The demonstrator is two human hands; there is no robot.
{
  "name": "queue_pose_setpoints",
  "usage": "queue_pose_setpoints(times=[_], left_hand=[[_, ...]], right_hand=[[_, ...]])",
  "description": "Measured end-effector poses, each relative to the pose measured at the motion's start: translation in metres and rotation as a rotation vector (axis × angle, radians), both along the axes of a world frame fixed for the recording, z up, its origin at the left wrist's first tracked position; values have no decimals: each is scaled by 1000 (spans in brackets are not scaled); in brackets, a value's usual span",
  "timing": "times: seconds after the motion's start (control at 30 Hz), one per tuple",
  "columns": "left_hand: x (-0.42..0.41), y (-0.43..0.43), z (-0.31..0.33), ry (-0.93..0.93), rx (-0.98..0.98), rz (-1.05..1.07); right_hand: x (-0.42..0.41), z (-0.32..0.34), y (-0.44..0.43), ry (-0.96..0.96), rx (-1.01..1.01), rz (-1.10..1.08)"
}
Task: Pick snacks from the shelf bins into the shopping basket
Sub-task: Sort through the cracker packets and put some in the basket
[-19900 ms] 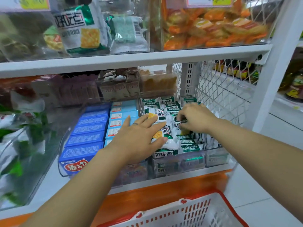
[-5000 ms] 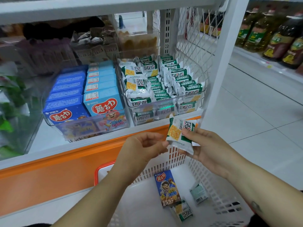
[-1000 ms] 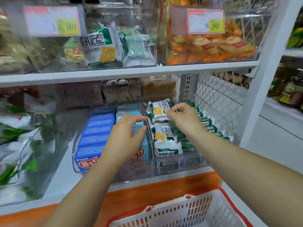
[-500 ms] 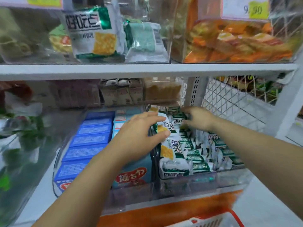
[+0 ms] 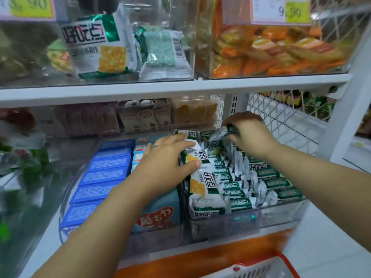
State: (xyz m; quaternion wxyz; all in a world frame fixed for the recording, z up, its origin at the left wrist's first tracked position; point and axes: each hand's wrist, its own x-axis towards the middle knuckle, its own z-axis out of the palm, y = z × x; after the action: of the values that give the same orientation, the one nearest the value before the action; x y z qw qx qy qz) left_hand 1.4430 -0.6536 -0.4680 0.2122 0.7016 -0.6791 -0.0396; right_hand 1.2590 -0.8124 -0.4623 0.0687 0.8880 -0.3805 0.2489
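A clear shelf bin (image 5: pixel 281 216) holds several green-and-white cracker packets (image 5: pixel 208 183). My right hand (image 5: pixel 251 133) is over the back of that bin, its fingers pinching one packet (image 5: pixel 219 134) lifted above the rest. My left hand (image 5: pixel 166 159) lies with straight fingers across the left row of packets, thumb on top of one. The white shopping basket (image 5: pixel 259 268) with a red rim shows only at the bottom edge.
Left of the cracker bin, another clear bin holds blue snack boxes (image 5: pixel 104 173). The shelf above (image 5: pixel 180 87) carries bins of larger cracker packs (image 5: pixel 98 43) and orange snacks (image 5: pixel 271 51). White wire mesh (image 5: pixel 281 121) closes the right side, beside a white upright post (image 5: pixel 349 109).
My right hand has closed on one packet at the back of the bin and raised it. My left hand has slid further right onto the packets. The view has moved closer.
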Motion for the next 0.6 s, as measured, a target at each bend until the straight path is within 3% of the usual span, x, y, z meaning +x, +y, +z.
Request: queue_pose_setpoints(times=[0.07,0.2,0.33,0.47,0.6], left_hand=[[-10,11,2,51,-138,3],[-57,49,6,378,-390,-38],[-101,82,-6,939,-69,-21],[-127,112,-33,1411,202,87],[-144,136,-57,1643,373,133]], right_hand=[[-18,7,29,-113,62,20],[-58,0,104,-375,460,128],[-88,-24,161,-512,751,160],[-113,-45,211,-603,885,177],[-130,-76,237,-602,1020,157]])
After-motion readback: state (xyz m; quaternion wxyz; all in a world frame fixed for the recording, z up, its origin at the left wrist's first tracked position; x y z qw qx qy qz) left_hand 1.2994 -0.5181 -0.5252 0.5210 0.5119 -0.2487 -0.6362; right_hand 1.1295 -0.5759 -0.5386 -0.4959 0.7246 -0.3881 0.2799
